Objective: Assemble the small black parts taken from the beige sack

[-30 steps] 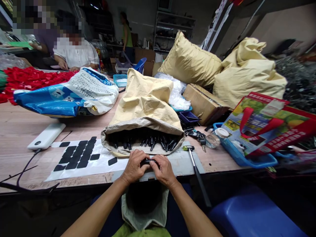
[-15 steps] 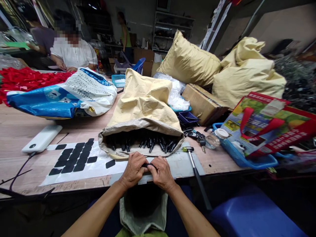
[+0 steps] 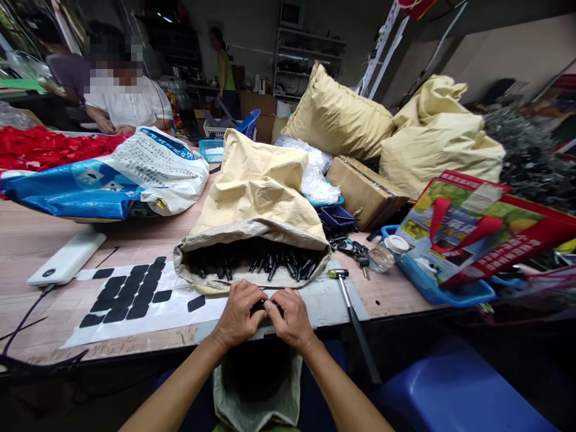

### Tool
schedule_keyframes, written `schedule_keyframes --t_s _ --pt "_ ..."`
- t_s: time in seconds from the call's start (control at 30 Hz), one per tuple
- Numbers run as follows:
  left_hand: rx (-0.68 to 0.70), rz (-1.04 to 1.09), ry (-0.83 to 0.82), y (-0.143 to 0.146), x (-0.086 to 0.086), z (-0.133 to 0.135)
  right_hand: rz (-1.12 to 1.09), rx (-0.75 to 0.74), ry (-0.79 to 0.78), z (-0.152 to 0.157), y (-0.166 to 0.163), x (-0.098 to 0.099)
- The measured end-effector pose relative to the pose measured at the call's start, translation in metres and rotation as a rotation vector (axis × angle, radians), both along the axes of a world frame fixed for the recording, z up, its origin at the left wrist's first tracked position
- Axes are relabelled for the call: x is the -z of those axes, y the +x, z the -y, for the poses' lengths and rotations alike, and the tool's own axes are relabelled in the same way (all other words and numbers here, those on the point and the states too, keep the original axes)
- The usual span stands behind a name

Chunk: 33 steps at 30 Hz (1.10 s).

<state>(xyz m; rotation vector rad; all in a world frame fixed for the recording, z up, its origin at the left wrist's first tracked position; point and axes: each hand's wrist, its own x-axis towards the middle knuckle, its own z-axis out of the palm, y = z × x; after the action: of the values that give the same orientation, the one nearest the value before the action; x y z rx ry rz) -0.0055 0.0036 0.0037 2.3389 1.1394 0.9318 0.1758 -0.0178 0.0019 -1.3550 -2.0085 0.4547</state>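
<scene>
My left hand (image 3: 237, 316) and my right hand (image 3: 291, 319) meet at the table's near edge, fingers curled and pinched together on a small black part (image 3: 261, 307) held between them. Just beyond them lies an open tan sack (image 3: 256, 198) on its side, its mouth full of several black plastic pieces (image 3: 270, 264). Left of my hands a white sheet (image 3: 180, 309) carries several black rectangular pads (image 3: 130, 291). Below the table edge an open grey-green bag (image 3: 256, 390) hangs between my forearms.
A small hammer (image 3: 348, 306) lies right of my hands. A white power bank (image 3: 67, 258), a blue-white sack (image 3: 103, 180), a cardboard box (image 3: 364, 189), a blue basket (image 3: 445, 288) and tan sacks (image 3: 432, 138) crowd the table. Two seated people work at the far left; another stands at the back.
My hands stay pinched on the black part, kneading it slightly. The view has shifted a little, so everything sits slightly further left in the picture.
</scene>
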Motion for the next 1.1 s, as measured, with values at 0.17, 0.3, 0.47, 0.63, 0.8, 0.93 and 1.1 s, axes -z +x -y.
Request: schedule_keyframes --t_s 0.17,0.3,0.47,0.63,0.8,0.93,1.1 --pt "-0.002 -0.015 -0.008 0.0002 -0.0003 -0.0010 0.007 -0.001 -0.018 0.0001 0.0009 -0.0007" --pt "0.003 -0.025 -0.002 -0.0002 0.0028 -0.0018 0.031 0.005 -0.009 0.0000 -0.0002 -0.0006" --pt "0.025 -0.051 0.026 0.0007 0.0037 -0.0009 0.061 0.002 0.007 -0.0005 -0.0013 -0.0010" --pt "0.022 -0.035 0.018 0.0016 0.0020 0.0003 -0.025 -0.008 -0.021 -0.0006 0.0010 -0.0033" --pt "0.014 -0.017 0.001 0.0006 -0.0001 0.0008 -0.074 -0.015 -0.042 0.0011 0.0027 -0.0071" --pt "0.013 -0.019 -0.002 0.0001 -0.0015 0.0013 -0.079 -0.024 -0.050 0.0017 0.0032 -0.0090" --pt "0.006 -0.025 0.006 0.0004 -0.0014 0.0017 -0.074 -0.017 -0.049 0.0014 0.0027 -0.0073"
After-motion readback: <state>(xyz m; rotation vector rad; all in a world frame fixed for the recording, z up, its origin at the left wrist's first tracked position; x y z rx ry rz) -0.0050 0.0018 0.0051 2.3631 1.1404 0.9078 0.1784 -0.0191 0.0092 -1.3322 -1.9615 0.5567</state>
